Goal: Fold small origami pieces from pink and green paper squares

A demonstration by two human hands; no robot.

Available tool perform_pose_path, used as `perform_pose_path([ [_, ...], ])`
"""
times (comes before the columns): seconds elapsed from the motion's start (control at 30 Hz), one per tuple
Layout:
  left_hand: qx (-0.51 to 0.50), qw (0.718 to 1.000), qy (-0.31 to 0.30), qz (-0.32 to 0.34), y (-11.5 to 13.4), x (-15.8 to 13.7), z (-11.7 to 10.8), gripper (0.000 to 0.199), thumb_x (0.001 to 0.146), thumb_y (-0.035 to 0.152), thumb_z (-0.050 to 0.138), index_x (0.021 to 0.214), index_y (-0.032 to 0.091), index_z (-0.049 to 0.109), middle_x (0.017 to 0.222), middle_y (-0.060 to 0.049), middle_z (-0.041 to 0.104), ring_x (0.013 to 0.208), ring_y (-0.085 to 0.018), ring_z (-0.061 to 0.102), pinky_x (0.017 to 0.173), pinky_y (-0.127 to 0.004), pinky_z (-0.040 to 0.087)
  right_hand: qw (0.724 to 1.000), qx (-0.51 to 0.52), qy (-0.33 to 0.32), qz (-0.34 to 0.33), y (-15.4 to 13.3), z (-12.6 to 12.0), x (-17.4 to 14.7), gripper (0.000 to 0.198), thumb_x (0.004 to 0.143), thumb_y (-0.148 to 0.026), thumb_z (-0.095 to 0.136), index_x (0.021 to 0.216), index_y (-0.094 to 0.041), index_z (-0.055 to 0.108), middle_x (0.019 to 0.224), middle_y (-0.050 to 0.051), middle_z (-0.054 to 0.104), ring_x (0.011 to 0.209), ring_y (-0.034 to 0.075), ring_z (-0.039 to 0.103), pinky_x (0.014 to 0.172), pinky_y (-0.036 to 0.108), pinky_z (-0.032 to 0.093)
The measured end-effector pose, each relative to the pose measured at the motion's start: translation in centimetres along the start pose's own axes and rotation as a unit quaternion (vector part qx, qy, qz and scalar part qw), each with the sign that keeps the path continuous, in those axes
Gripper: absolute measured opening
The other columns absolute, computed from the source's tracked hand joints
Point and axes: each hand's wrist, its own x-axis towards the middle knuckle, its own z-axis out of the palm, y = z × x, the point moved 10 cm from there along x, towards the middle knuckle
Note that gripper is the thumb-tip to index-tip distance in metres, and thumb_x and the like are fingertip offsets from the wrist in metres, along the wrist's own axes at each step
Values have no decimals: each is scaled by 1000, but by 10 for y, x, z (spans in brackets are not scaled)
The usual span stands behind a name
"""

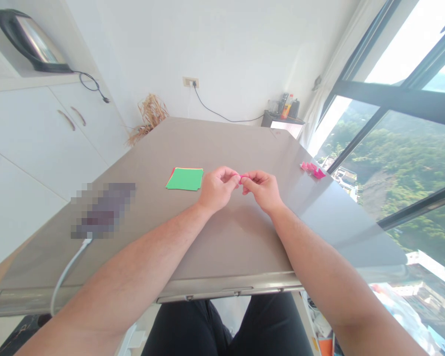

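Pink piece (242, 177) pinched by left hand (215, 189) and right hand (262, 190) over worktop (230, 237), green-topped paper stack (185, 179) at left, small pink pieces (312, 168) at right.

Beyond the left hand (218, 188) and right hand (262, 189), the table (230, 143) offered a broad free strip to its far edge, with the wall (237, 64) behind. The left hand barred the green paper stack (184, 179) from the right; its far and left sides were open. A pixelated dark object (104, 210) and white cable (65, 274) obstructed the left side. Between the 2 forearms (152, 254) a bare wedge opened, capped by both hands at the pink piece (242, 177). Rightward, room ran to the folded pink papers (313, 169) near the window-side edge
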Motion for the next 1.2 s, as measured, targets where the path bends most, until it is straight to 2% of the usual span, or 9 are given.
perform_pose_path([
  [0.17, -2, 1000, -18, 8, 5, 0, 4, 17, 85, 36, 64, 81, 19, 64, 69, 0, 68, 62, -14, 63, 60, -27, 49, 1000, 19, -3, -3, -1, 1, 0, 24, 74, -41, 79, 81, -19, 73, 61, 0, 67, 57, 14, 61, 62, 31, 53],
  [0.37, -10, 999, -50, -4, 6, 0, 7, 17, 83, 36, 66, 84, 19, 67, 74, -1, 71, 62, -14, 63, 61, -27, 50, 999, 42, 7, 6, -1, -1, 1, 31, 67, -42, 85, 78, -18, 69, 61, 0, 68, 55, 14, 62, 60, 31, 54],
  [0.53, 5, 1000, -17, 4, 4, 1, 1, 19, 86, 38, 63, 84, 19, 66, 71, -1, 69, 62, -14, 64, 61, -27, 49, 999, 49, -2, 18, -1, 2, 0, 34, 69, -46, 84, 81, -18, 71, 64, 2, 70, 59, 16, 65, 64, 33, 57],
  [0.67, 2, 1000, -24, -5, 2, 1, 2, 17, 83, 37, 65, 86, 20, 66, 75, -2, 71, 67, -16, 65, 63, -28, 50, 999, 23, -4, 24, -3, 3, -2, 34, 68, -48, 84, 78, -18, 70, 64, 2, 70, 59, 15, 64, 65, 33, 57],
  [0.87, 54, 998, -17, 22, 12, 1, -1, 12, 81, 32, 66, 83, 20, 67, 77, -2, 71, 76, -18, 66, 72, -30, 49, 999, 29, -14, 18, -5, 4, -3, 34, 67, -49, 84, 77, -18, 72, 64, 3, 71, 59, 15, 64, 65, 33, 56],
  [1.2, 44, 999, -20, 8, 7, 1, -1, 13, 80, 32, 67, 82, 20, 68, 68, 0, 68, 67, -16, 63, 67, -30, 47, 1000, 7, -3, 14, -3, 2, -1, 27, 69, -43, 84, 77, -18, 74, 64, 2, 70, 60, 15, 64, 65, 32, 54],
])
